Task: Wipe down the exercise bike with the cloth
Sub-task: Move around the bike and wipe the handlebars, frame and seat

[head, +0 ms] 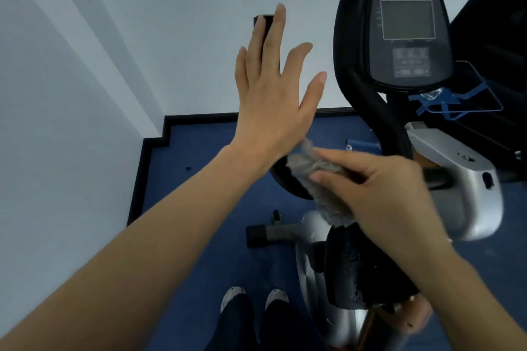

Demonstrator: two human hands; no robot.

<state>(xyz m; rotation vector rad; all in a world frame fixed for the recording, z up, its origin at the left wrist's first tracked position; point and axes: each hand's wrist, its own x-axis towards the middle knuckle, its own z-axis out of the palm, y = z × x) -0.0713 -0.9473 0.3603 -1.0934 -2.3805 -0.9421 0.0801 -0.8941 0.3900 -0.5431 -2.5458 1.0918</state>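
The exercise bike (470,196) fills the right side, with a black curved handlebar (356,77), a grey console with a screen (407,34) and a silver frame. My right hand (385,196) grips a grey fluffy cloth (322,182) and presses it on the black foam handlebar grip near the centre. My left hand (273,88) is raised with its fingers spread and holds nothing. Behind its fingers shows the black end of the left handlebar grip (263,23).
A white wall stands to the left and ahead. The floor is blue carpet (199,179) with a black skirting edge. The bike's front foot (268,232) lies on the floor. My shoes (253,296) are at the bottom. A blue bottle cage (445,100) hangs below the console.
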